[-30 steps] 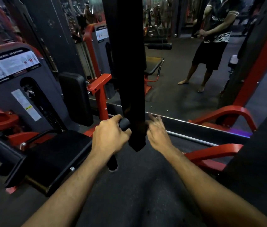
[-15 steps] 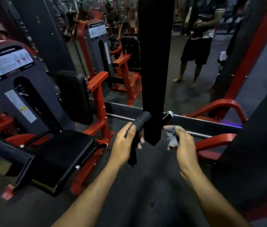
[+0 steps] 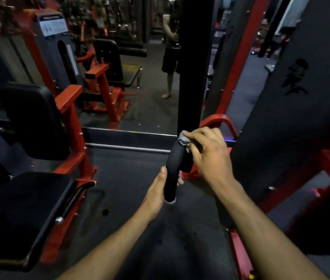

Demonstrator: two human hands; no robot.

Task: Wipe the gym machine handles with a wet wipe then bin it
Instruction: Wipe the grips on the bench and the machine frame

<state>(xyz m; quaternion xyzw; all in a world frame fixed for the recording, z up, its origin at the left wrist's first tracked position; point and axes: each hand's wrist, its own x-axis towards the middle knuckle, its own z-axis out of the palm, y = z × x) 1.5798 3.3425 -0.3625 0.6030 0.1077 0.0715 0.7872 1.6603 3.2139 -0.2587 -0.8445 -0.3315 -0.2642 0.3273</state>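
Wet wipe [image 3: 184,140] pressed to the top of the black handle [image 3: 173,172], just right of frame centre.

The right hand [image 3: 210,154], at about 2 o'clock from the handle's middle, has its fingers curled round the grey wipe, pinching it against the handle's upper end. The left hand [image 3: 157,190], at 7 o'clock, grips the lower part, thumb along the near side. A black upright post [image 3: 195,63] rises directly behind; a red-framed padded seat [image 3: 28,201] sits at 9 o'clock.
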